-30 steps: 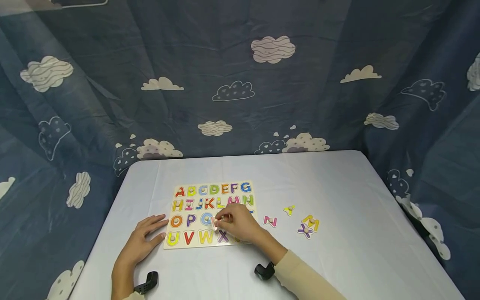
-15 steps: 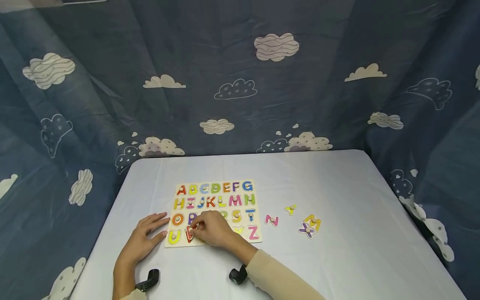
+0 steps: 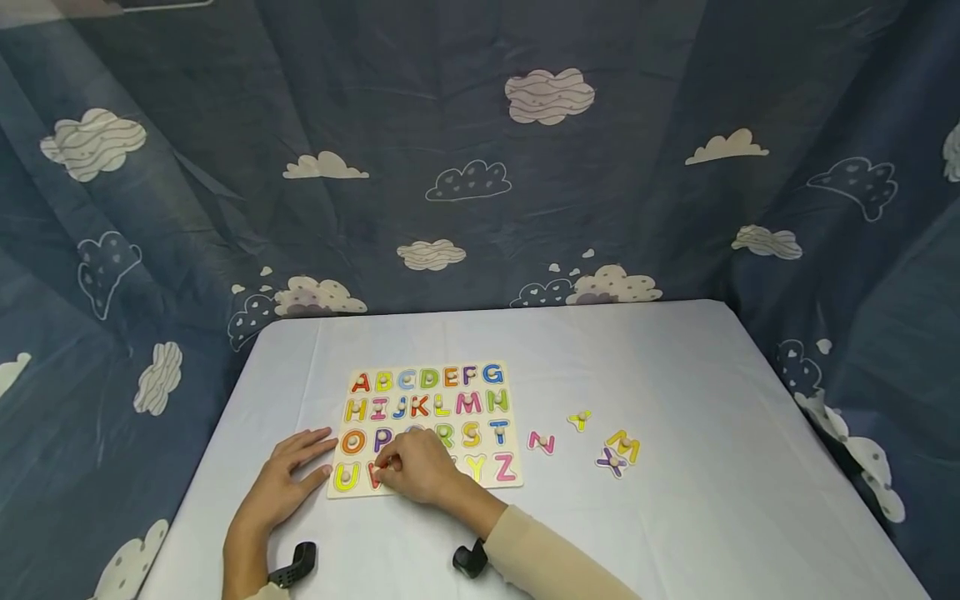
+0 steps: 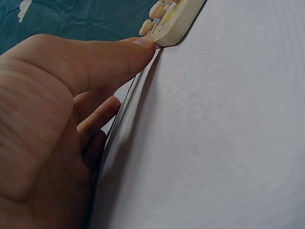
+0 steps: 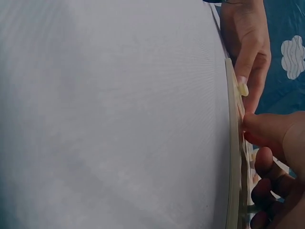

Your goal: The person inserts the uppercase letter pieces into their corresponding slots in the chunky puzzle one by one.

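Note:
A wooden alphabet puzzle board lies on the white-covered table, with knobbed letter pieces in many of its slots. My right hand is over its bottom row, thumb and finger pinching the red letter V puzzle piece at the V slot; whether it sits flush is hidden by the fingers. My left hand rests by the board's left edge, fingers extended; in the left wrist view its thumb touches the board's corner. Right of the board lie loose pieces: a pink N, yellow Y, orange M and purple X.
The loose X and M touch or overlap. A dark blue curtain with cloud prints hangs behind the table and along both sides. Black wrist devices are worn on both arms.
My right hand has moved left from above the Q area to the V slot, bringing the red V piece there, and now stays at that slot. The left hand has kept its place.

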`<state>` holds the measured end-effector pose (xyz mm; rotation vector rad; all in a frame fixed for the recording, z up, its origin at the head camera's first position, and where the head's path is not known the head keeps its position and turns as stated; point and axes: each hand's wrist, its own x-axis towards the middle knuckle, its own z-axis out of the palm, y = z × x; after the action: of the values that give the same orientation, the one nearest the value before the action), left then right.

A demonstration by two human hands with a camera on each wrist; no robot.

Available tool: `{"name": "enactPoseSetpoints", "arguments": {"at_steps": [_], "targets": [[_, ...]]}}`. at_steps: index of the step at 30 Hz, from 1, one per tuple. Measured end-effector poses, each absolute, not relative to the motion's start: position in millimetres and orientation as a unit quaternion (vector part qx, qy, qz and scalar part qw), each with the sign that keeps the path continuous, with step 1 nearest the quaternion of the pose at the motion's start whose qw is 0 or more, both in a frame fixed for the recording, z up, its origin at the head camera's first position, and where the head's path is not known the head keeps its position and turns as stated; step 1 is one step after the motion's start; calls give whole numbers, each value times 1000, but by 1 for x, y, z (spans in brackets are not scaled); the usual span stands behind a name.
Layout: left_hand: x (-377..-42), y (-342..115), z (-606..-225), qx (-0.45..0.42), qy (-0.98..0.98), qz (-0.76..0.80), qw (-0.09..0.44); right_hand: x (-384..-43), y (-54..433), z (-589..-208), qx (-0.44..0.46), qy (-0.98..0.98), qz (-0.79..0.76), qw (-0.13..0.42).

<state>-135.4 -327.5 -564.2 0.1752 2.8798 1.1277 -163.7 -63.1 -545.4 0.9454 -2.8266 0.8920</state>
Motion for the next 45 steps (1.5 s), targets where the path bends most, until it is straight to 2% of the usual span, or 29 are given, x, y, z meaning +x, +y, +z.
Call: {"name": "enactPoseSetpoints", "arguments": {"at_steps": [13,22,32,45], "targets": [[-135,-327,-565,67,929,363,10,-163,-64,-550,305,-911,276,30],[-137,-326,-565,55,928,368,24,-167,-49,-545,309,-896,319,-7],[-136,-329,-564,43,928,368,34,-175,12,-532,277,-881,384,-10],[-136,-327,-563,60,929,365,23,-179,124,-518,183,-920,346,20]]}}
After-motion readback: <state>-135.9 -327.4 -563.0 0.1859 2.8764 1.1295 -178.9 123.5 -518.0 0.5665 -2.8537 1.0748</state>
